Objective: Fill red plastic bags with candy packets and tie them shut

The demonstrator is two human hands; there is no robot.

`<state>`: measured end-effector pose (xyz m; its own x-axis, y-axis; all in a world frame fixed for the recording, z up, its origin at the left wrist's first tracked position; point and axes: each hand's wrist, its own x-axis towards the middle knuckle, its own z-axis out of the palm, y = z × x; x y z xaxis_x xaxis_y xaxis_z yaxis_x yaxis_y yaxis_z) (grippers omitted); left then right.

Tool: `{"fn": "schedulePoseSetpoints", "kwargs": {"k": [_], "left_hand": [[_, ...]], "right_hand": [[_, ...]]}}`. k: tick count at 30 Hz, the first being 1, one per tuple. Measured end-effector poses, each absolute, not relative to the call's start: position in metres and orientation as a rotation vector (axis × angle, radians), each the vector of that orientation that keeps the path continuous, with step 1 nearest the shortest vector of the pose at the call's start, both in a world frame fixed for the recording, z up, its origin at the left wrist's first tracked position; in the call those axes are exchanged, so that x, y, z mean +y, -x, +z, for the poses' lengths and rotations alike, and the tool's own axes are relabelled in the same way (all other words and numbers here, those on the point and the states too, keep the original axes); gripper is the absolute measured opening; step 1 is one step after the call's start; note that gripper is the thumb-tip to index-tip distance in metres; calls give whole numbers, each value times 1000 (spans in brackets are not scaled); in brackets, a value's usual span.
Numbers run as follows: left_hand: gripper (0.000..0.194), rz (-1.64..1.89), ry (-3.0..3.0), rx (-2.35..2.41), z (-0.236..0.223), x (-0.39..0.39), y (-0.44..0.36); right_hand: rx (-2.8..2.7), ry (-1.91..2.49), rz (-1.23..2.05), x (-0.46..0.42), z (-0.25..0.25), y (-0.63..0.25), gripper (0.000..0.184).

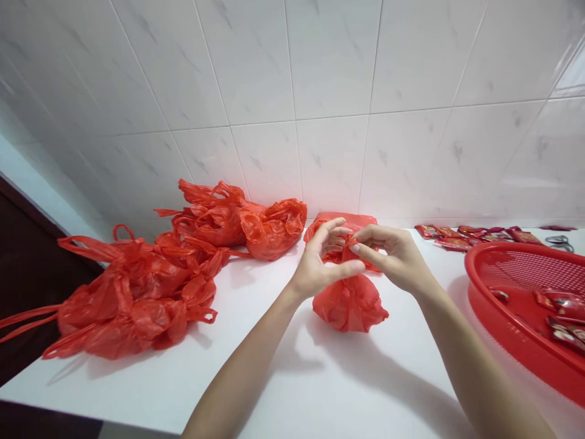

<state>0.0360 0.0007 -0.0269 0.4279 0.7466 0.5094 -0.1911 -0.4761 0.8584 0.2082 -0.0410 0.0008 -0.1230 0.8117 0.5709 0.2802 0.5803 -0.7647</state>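
Observation:
A filled red plastic bag (pixel 351 305) stands on the white table, its top gathered into a narrow twisted neck. My right hand (pixel 395 256) pinches the plastic at the top of that neck between thumb and index finger. Around the neck from the other side curls my left hand (pixel 322 256), its thumb lying across the front and its fingertips at the back, partly hidden. Behind my hands lies another red plastic bag (pixel 361 219), flatter and partly covered by them.
Several tied red bags (pixel 137 299) are heaped at the left, with more red bags (pixel 214 213) by the tiled wall. A red mesh basket (pixel 512 329) holding small packets is at the right. Behind it are red packets (pixel 457 235) and scissors (pixel 560 242).

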Motion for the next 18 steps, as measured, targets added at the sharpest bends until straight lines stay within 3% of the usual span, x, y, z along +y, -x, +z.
{"fn": "schedulePoseSetpoints", "kwargs": {"k": [3, 13, 18], "left_hand": [[81, 1005, -1751, 506, -39, -3, -48], [42, 967, -1812, 671, -85, 11, -69], [54, 1029, -1844, 636, -80, 13, -66]], "right_hand": [[-1614, 854, 573, -41, 1, -208, 16], [-1258, 840, 656, -35, 4, -223, 22], [-1231, 821, 662, -34, 5, -226, 22]]}}
